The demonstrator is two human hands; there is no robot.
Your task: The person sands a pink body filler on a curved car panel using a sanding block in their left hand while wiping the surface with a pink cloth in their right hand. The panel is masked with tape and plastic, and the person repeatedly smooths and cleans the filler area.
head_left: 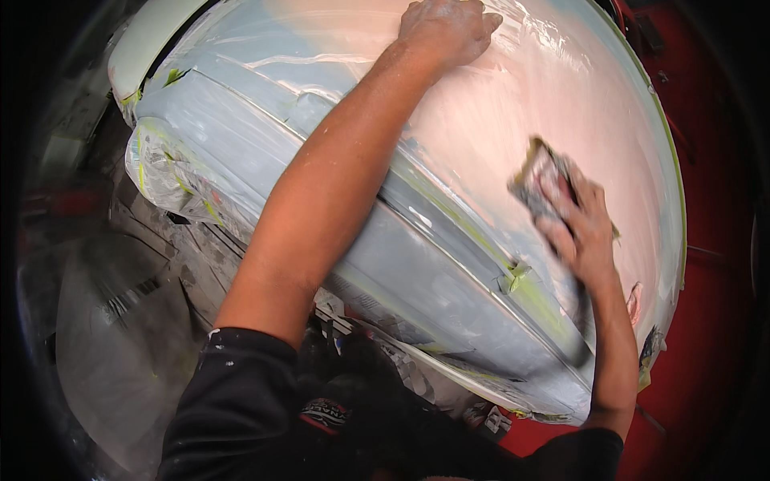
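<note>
A large car body panel (513, 160) fills most of the view, coated in pale pinkish filler across its upper, rounded part and in grey primer along its lower, ridged part. Its surface looks matte and dusty, with a raised crease running diagonally from upper left to lower right. Clear plastic masking sheet (160, 172) wraps the left end of the panel, held with strips of yellow-green tape (517, 276) (another scrap of the same tape sits on the crease near the right wrist). Crumpled printed paper masking (417, 377) hangs below the panel's lower edge, white with dark print too blurred to make out. To the right lies a red surface (714, 321).

The left hand (445, 32) rests on the pink filler at the top of the panel, palm down, fingers spread and flat, holding nothing. The right hand (581, 228) is pressed to the panel further right and lower, fingers curled over the lower part of a grey sanding block (539, 178). The block lies flat against the pink surface, its upper end sticking out beyond the fingertips. It is rectangular, dust-caked, and motion-blurred.
</note>
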